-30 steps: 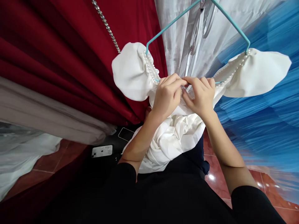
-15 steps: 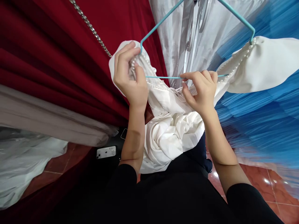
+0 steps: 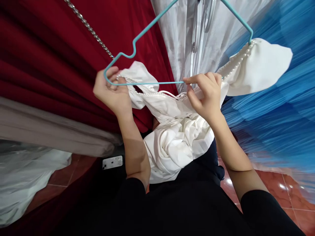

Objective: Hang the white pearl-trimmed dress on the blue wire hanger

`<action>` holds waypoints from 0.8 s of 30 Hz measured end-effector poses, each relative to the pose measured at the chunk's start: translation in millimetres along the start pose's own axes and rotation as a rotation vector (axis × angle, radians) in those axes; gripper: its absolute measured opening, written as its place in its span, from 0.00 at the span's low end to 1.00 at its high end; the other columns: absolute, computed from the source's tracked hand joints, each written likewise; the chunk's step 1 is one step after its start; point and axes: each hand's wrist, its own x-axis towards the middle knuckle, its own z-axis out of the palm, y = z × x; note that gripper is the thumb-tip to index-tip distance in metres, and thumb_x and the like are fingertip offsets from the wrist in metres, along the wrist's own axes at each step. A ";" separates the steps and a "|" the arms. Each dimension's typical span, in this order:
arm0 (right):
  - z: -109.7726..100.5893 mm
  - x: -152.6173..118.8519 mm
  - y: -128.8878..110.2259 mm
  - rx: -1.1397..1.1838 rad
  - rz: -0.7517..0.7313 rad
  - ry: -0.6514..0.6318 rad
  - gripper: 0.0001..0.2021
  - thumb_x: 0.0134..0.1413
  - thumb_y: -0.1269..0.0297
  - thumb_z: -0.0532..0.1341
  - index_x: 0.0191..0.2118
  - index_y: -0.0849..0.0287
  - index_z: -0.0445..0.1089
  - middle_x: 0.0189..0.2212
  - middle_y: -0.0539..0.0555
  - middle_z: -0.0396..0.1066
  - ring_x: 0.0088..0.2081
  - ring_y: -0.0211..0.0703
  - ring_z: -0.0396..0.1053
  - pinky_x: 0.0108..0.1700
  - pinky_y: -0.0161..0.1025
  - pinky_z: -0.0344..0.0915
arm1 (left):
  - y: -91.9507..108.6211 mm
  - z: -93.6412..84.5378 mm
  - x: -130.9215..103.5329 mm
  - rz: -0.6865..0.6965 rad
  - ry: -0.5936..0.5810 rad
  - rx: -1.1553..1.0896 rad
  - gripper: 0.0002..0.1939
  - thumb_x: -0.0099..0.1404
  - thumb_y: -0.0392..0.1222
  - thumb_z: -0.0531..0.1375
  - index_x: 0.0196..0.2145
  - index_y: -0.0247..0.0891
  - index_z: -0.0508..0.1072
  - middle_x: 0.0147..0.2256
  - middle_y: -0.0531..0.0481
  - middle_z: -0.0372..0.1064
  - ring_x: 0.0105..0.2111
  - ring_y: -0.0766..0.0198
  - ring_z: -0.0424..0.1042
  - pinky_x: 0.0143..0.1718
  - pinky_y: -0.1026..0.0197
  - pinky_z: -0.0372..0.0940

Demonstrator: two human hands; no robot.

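Observation:
A thin light-blue clothes hanger (image 3: 150, 25) reaches down from the top. On its right end hangs one puffy sleeve of a white dress (image 3: 169, 150) edged with pearl beads; the rest lies bunched below, over my lap. My left hand (image 3: 114, 90) is closed on the dress's other pearl-edged shoulder, at the hanger's bare left end. That shoulder is off the hanger and sags beneath the bar. Between thumb and fingertips, my right hand (image 3: 205, 93) pinches the hanger's lower bar near its middle.
Red cloth (image 3: 61, 59) with a silver beaded chain (image 3: 91, 29) hangs at the left, above beige fabric (image 3: 54, 126). White fabric (image 3: 169, 32) hangs behind, and blue tulle (image 3: 270, 124) fills the right side. A white phone (image 3: 112, 162) lies on a dark surface lower left.
My left hand has moved left and slightly down, and the left shoulder of the dress has come off the hanger. The right hand keeps its pinch on the bar, shifted slightly left.

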 end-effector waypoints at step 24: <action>-11.3 -7.7 5.6 0.010 -0.066 -0.055 0.14 0.69 0.61 0.56 0.54 0.47 0.74 0.48 0.52 0.78 0.49 0.50 0.73 0.63 0.58 0.64 | 134.0 29.8 -41.5 0.133 -0.604 -0.019 0.08 0.77 0.39 0.57 0.49 0.45 0.74 0.46 0.49 0.80 0.49 0.55 0.78 0.60 0.48 0.67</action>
